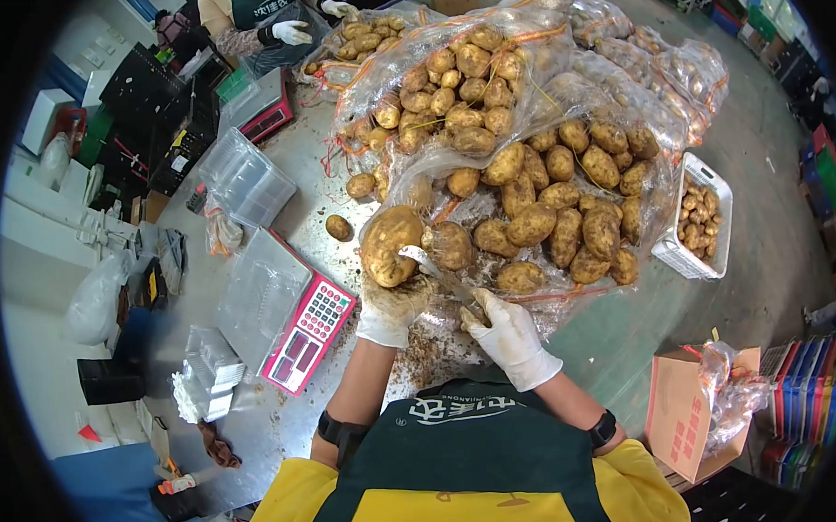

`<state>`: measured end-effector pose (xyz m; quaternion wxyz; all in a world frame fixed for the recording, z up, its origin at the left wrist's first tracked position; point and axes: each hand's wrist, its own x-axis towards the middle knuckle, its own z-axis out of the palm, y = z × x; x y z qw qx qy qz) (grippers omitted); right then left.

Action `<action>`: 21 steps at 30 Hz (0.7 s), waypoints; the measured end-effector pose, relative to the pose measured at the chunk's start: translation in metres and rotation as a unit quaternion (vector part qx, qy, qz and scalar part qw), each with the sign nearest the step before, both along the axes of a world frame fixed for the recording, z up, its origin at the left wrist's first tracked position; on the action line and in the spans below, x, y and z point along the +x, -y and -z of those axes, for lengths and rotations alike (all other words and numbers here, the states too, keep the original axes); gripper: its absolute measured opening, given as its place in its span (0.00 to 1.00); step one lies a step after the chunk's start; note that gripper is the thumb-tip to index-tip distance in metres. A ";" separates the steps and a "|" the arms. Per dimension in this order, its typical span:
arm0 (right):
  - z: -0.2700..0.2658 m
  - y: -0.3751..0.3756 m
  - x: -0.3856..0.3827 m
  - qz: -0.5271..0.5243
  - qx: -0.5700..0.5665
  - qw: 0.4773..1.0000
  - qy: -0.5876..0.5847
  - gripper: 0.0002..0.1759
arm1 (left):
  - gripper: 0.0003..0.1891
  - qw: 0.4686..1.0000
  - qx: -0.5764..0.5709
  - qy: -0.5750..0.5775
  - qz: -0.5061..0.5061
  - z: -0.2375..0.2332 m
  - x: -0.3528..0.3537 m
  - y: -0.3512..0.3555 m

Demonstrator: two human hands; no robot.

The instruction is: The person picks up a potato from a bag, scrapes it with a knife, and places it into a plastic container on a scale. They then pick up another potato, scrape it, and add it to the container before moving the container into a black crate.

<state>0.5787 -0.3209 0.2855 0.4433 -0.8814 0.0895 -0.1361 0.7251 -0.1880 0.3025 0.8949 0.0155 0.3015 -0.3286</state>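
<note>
My left hand (390, 304), in a soiled white glove, is wrapped round a large potato (392, 245) from below. In my gloved right hand (507, 336) is the handle end of a tool (442, 274) with a pale curved tip, which lies against the right side of that potato. Another potato (447, 246) sits just right of it. Beyond both hands, many potatoes (531, 224) lie in an open clear plastic bag (574, 96). Dirt crumbs cover the metal table (322, 195) around my hands.
A pink scale (311, 336) stands left of my hands, with clear trays (247, 180) behind it. At the right are a white crate (699, 216) of potatoes and a cardboard box (679, 418). A co-worker's gloved hand (291, 32) shows at the top left.
</note>
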 end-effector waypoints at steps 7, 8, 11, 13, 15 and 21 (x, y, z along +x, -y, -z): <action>-0.014 0.001 0.002 -0.008 -0.022 0.999 0.039 0.18 | 0.24 0.998 0.045 0.030 0.008 0.004 0.000 -0.002; -0.015 0.001 0.002 -0.009 -0.020 0.999 0.029 0.18 | 0.24 0.999 0.026 0.030 0.014 0.010 0.002 -0.005; -0.012 -0.002 0.002 -0.022 0.016 1.000 -0.010 0.19 | 0.25 0.999 0.013 0.048 0.018 0.013 0.005 -0.006; -0.002 -0.005 0.003 -0.036 0.079 0.995 -0.040 0.19 | 0.25 0.995 0.064 0.080 0.002 0.011 0.005 0.000; 0.004 -0.008 0.007 -0.055 0.170 0.982 -0.069 0.19 | 0.26 0.994 0.060 0.095 0.004 0.008 0.004 0.000; -0.040 0.004 0.011 -0.150 0.531 0.789 -0.270 0.15 | 0.28 0.992 -0.017 0.120 0.041 0.011 0.005 -0.002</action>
